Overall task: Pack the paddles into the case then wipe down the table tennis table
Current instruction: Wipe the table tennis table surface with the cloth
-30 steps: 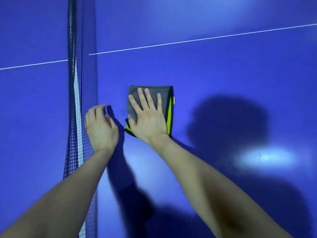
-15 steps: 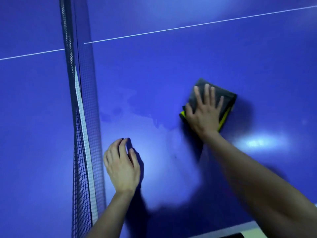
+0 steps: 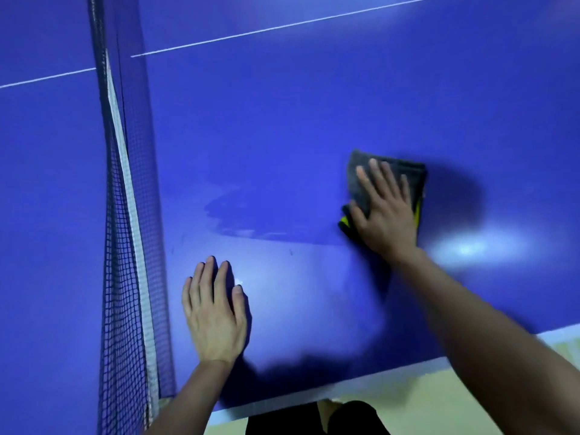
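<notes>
A folded dark grey cloth (image 3: pixel 416 178) with yellow edging lies flat on the blue tabletop (image 3: pixel 282 120), well right of the net (image 3: pixel 125 246). A damp streak (image 3: pixel 251 215) lies between them.

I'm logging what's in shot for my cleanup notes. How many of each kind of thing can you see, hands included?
hands: 2 (left hand, right hand)
grey cloth: 1
net: 1
blue table: 1
total: 5
</notes>
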